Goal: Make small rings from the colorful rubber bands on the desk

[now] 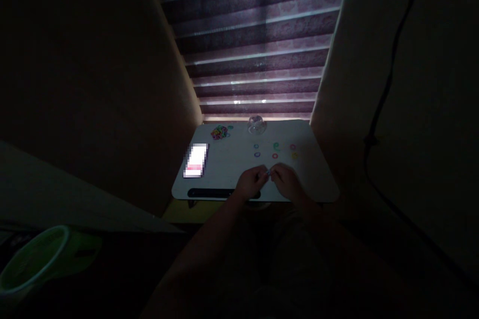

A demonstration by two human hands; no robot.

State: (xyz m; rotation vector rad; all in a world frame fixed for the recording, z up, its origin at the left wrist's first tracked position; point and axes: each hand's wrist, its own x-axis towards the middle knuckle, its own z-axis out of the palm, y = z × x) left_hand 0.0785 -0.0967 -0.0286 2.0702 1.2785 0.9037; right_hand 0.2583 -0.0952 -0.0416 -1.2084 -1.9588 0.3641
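Note:
My left hand (pixel 253 180) and my right hand (pixel 284 179) meet over the front part of a white lap table (pixel 224 167). Both are closed, fingertips pinching a small blue-grey band (pixel 268 172) between them; its exact shape is hard to make out. Just beyond my hands lie several small coloured loops like elastic hair ties, among them a blue one (pixel 256 146), a purple one (pixel 257 154), a red one (pixel 275 156), a green twisted one (pixel 276 147), a pink one (pixel 293 147) and a yellow one (pixel 294 155).
A heaped pile of coloured hair ties (pixel 219 132) sits at the table's back left. A clear round container (pixel 257 125) stands at the back. A lit phone (pixel 196 160) lies on the left, above a dark slot (pixel 209 193). A green basket (pixel 48 259) is at lower left.

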